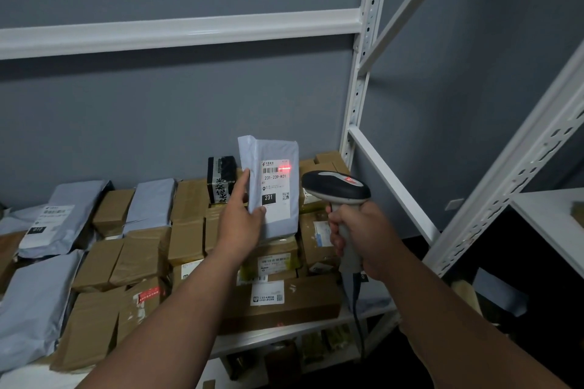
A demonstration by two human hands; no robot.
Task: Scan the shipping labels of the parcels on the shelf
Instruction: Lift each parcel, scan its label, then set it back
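Left hand (239, 220) pinches parcel (274, 186); right hand (363, 235) grips scanner (336, 189).

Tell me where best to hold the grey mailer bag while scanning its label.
Probably by its lower left edge, coming from the left, as the left hand does: the grey mailer stands upright, and that grip clears the label and barcode facing the scanner.

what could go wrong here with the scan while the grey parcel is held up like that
1. The red scan line sits on the right end of the barcode on the shipping label, not across all of it, so the read may fail.
2. The left hand pinches the grey parcel only by its left edge; the soft bag could sag or slip.
3. The scanner in the right hand trails a cable past the cardboard boxes, which might snag.
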